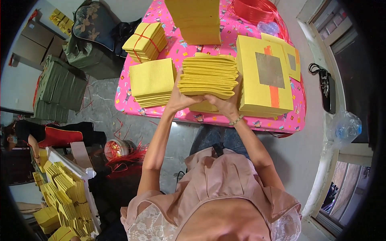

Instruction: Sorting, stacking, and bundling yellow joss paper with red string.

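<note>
And here's the bundle of folded yellow paper point(208, 76), held up at the near edge of the pink table point(189, 115), folds facing the person! The left hand point(180, 94) grips its left side, the right hand point(226, 103) grips its right, both grasping it firmly from beneath too. More yellow paper peeks out below.

Just left sits a neat yellow stack point(152, 78); farther left, a bundle tied with red string point(144, 42). Beyond, a tall yellow block point(195, 22) stands at the far side. Over on the right, close beside the right hand, a big stack of yellow sheets point(250, 80) shows a grey square and an orange stripe! A red coil point(253, 9) lies far right.

Down on the left, a bucket point(117, 149) stands on the floor, and a co-worker point(60, 134) reaches toward piled yellow bundles point(66, 193).
</note>
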The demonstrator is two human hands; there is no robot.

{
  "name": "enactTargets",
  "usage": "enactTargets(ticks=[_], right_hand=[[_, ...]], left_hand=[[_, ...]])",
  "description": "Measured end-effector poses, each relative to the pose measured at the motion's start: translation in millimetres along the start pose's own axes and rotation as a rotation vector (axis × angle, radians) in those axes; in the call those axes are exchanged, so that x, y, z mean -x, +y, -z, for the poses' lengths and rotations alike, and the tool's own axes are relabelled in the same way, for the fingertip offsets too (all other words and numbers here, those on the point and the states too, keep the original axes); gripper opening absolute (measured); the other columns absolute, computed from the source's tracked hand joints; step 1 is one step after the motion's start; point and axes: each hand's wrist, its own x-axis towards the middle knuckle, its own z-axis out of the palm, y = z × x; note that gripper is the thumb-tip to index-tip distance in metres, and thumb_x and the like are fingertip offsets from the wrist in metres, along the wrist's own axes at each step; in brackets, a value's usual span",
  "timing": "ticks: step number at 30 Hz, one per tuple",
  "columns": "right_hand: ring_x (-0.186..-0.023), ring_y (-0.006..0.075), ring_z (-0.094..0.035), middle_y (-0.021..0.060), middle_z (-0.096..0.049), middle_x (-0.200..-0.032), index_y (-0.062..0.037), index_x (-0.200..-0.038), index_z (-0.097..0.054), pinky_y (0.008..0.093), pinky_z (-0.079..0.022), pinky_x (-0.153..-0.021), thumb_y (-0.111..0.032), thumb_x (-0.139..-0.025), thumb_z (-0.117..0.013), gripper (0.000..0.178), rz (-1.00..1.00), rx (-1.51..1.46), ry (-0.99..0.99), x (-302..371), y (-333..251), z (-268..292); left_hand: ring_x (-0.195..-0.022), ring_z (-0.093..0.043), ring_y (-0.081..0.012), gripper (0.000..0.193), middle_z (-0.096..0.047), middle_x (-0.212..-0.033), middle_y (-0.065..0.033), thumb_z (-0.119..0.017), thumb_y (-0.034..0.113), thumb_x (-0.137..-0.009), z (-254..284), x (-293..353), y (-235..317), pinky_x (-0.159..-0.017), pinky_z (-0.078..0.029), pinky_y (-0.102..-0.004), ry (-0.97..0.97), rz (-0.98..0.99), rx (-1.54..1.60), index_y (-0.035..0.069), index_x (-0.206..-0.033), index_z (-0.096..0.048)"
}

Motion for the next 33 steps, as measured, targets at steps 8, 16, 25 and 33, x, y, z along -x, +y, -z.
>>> enactTargets(ticks=[8,16,25,33], right_hand=[[-0.12,0.0233,-0.05,0.0133,-0.044,-0.129,0.0013,-0.143,-0.017,0.0362,-0.045,-0.102,-0.02,-0.059,-0.095,0.116,-0.142,-0.119,0.026,12,21,-4],[-0.121,0.0245,-0.05,0.0141,-0.044,-0.131,0.0008,-0.145,-0.016,0.0368,-0.046,-0.102,-0.027,-0.06,-0.094,0.118,-0.112,-0.044,0.027,8,23,-5],[-0.137,0.0317,-0.03,0.0204,-0.029,-0.143,0.0041,-0.149,-0.01,0.0431,-0.025,-0.115,-0.038,-0.069,-0.082,0.116,0.248,-0.015,-0.177,-3,-35,-13],[-0.126,0.0233,-0.047,0.0158,-0.049,-0.133,-0.0056,-0.147,-0.027,0.0352,-0.039,-0.105,-0.028,-0.083,-0.077,0.084,-0.084,0.096,-0.476,-35,-85,-20]], left_hand=[[-0.117,-0.051,-0.0214,0.104,-0.051,-0.128,-0.0107,-0.092,0.018,-0.057,3,-2,-32,-0.105,-0.04,-0.0338,0.013,0.058,-0.021,-0.001,-0.139,-0.03],[-0.109,-0.054,-0.0249,0.084,-0.055,-0.116,-0.009,-0.086,0.012,-0.054,-3,1,-25,-0.101,-0.042,-0.0367,0.075,0.011,-0.135,0.002,-0.127,-0.047],[-0.098,-0.065,-0.0208,0.046,-0.069,-0.108,-0.0084,-0.082,0.019,-0.074,0,43,9,-0.085,-0.053,-0.0354,0.181,-0.147,-0.172,0.002,-0.114,-0.065],[-0.102,-0.061,-0.0174,0.05,-0.063,-0.114,-0.0093,-0.076,0.022,-0.085,-26,71,51,-0.088,-0.05,-0.0311,0.479,0.055,0.377,-0.001,-0.124,-0.055]])
